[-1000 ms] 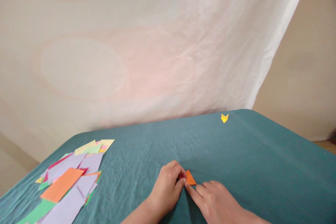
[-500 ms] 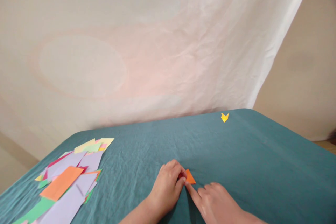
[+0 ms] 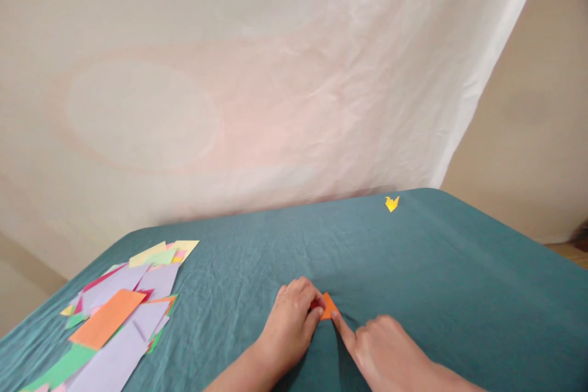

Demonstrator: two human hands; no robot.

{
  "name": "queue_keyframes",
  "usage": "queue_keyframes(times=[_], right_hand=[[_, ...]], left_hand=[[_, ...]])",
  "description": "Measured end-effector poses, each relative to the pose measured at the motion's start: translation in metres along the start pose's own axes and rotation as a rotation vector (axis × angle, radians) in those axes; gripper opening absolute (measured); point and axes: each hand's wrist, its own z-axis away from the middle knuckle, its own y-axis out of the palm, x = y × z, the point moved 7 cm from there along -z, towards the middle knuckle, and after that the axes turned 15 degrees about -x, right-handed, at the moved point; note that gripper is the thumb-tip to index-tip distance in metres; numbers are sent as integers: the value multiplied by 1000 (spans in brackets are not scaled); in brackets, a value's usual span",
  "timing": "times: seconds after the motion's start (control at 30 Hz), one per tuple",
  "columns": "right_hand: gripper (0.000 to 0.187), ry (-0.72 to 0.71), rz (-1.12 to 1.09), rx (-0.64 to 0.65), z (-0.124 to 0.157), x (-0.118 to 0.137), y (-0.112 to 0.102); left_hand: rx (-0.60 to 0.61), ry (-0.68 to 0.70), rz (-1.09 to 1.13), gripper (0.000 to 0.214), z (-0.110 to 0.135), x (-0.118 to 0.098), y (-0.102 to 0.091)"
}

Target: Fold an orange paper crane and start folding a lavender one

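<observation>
A small folded piece of orange origami paper (image 3: 328,307) lies on the teal cloth in front of me. My left hand (image 3: 296,315) has its left side pinched between thumb and curled fingers, which hide part of it. On the paper's right corner rests the outstretched index fingertip of my right hand (image 3: 383,346). The other fingers of that hand are curled under and grip nothing that I can see.
A loose pile of coloured paper sheets (image 3: 113,367) spreads over the table's left side, with an orange sheet (image 3: 108,318) on top. A yellow origami crane (image 3: 392,204) sits near the far edge. Behind the cloth-covered table (image 3: 459,282) hangs a pale sheet (image 3: 275,92).
My right index finger has slid rightward along the near edge of the orange paper, from beside my left thumb to the right corner. The left hand keeps its pinch.
</observation>
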Motion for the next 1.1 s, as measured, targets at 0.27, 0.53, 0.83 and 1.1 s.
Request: queue_keyframes(times=[0.27,0.53,0.83,1.1], right_hand=[[48,22,15,85,0,-6,-5],[50,47,16,110,0,-10,-4],[55,17,-64,-33,-6,2,-2],[56,10,-24,23,-6,3,0]], left_hand=[[0,-24,21,13,1,4,-1],[10,-33,37,16,0,6,-2],[-6,-26,80,13,2,11,-2],[-16,-59,78,7,1,11,-2]])
